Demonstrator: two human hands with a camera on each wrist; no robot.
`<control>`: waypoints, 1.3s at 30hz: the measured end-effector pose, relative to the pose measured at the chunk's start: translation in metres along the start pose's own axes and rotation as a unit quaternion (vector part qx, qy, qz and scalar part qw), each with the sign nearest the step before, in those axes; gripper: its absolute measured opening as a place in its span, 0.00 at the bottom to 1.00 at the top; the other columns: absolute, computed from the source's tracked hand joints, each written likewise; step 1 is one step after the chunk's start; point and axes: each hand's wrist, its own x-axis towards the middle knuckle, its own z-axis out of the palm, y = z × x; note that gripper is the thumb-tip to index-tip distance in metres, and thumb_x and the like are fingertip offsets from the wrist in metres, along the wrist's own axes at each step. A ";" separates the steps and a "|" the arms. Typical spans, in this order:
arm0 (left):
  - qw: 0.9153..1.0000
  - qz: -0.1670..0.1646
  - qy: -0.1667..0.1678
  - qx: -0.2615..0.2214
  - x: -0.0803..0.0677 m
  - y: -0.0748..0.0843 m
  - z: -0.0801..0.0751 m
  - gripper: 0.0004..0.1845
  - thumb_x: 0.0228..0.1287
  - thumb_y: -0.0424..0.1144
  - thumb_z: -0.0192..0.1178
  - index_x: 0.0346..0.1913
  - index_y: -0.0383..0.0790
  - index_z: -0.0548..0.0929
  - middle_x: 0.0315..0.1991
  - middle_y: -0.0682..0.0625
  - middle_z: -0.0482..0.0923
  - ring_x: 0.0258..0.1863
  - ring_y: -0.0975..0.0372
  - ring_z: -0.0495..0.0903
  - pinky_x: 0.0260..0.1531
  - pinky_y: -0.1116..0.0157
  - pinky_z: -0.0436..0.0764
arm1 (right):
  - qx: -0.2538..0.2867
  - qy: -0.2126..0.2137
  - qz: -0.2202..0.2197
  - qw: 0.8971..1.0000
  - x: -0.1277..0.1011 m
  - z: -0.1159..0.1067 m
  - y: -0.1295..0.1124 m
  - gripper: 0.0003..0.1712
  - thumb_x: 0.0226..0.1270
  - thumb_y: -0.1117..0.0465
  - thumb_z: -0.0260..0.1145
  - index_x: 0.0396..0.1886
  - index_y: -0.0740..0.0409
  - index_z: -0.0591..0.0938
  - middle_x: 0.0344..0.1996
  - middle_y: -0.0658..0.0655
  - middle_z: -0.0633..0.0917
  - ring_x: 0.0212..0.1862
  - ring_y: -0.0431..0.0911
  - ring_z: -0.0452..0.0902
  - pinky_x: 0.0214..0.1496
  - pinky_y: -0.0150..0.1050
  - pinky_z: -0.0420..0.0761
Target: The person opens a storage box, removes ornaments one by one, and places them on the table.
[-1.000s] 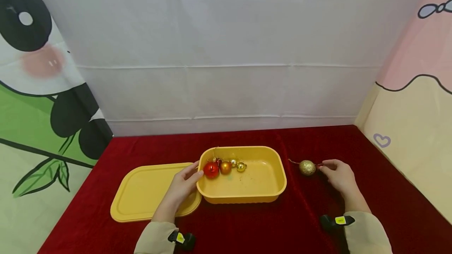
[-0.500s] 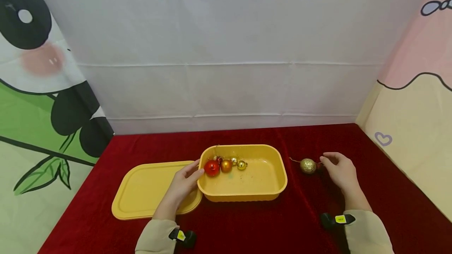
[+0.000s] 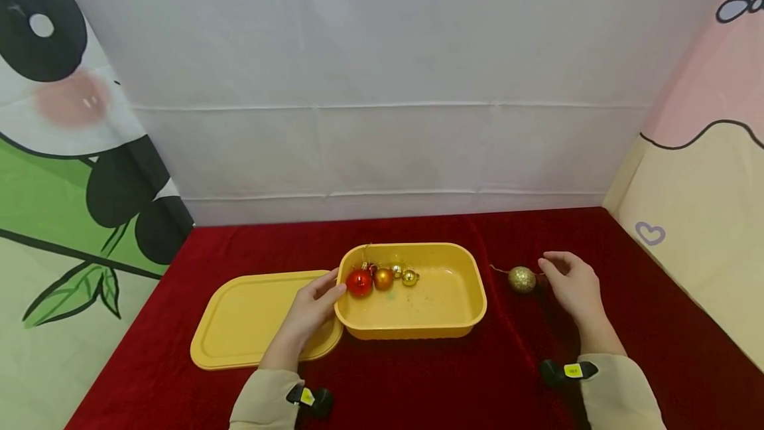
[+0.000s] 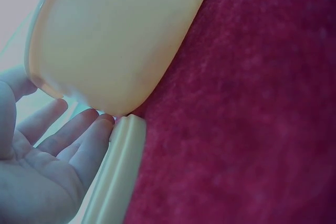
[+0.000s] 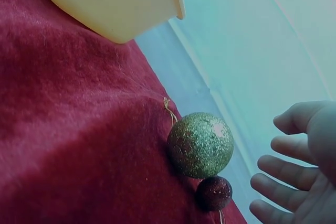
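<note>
A yellow tub stands mid-table on the red cloth, with red, orange and small gold baubles in its back left corner. My left hand rests with straight fingers against the tub's left wall, lying over the yellow lid. A glittery gold bauble lies right of the tub, with a small dark red bauble beside it. My right hand hovers just right of them, fingers loosely spread, touching neither.
White sheeting closes the back of the table. A panda-print panel stands on the left and a pink and cream panel on the right. Red cloth covers the table to its front edge.
My right hand has let go near the gold bauble and drawn slightly back and up, fingers spreading. The bauble stays where it lies. The left hand has not moved.
</note>
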 end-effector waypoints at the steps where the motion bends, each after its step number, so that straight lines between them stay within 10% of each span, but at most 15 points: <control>1: 1.000 0.001 0.000 -0.001 0.000 0.000 0.000 0.30 0.67 0.44 0.57 0.70 0.41 0.64 0.66 0.36 0.66 0.61 0.47 0.72 0.54 0.59 0.79 | 0.004 0.000 -0.002 1.000 0.000 0.000 -0.001 0.26 0.71 0.48 0.54 0.56 0.64 0.77 0.46 0.68 0.83 0.42 0.52 0.83 0.36 0.32 0.75; 14: 1.000 0.005 0.000 -0.001 0.000 -0.002 -0.003 0.31 0.67 0.45 0.58 0.70 0.41 0.65 0.66 0.36 0.66 0.61 0.47 0.72 0.54 0.58 0.79 | 0.014 0.010 -0.022 1.000 -0.002 0.002 -0.015 0.25 0.70 0.49 0.56 0.55 0.64 0.77 0.44 0.68 0.83 0.29 0.35 0.81 0.27 0.27 0.75; 39: 1.000 0.005 0.002 -0.015 0.001 -0.003 0.000 0.29 0.67 0.42 0.57 0.69 0.39 0.65 0.66 0.36 0.66 0.60 0.47 0.73 0.53 0.58 0.79 | 0.016 0.038 -0.070 0.997 -0.014 0.020 -0.037 0.21 0.71 0.50 0.56 0.52 0.61 0.80 0.46 0.63 0.84 0.47 0.52 0.78 0.46 0.36 0.77</control>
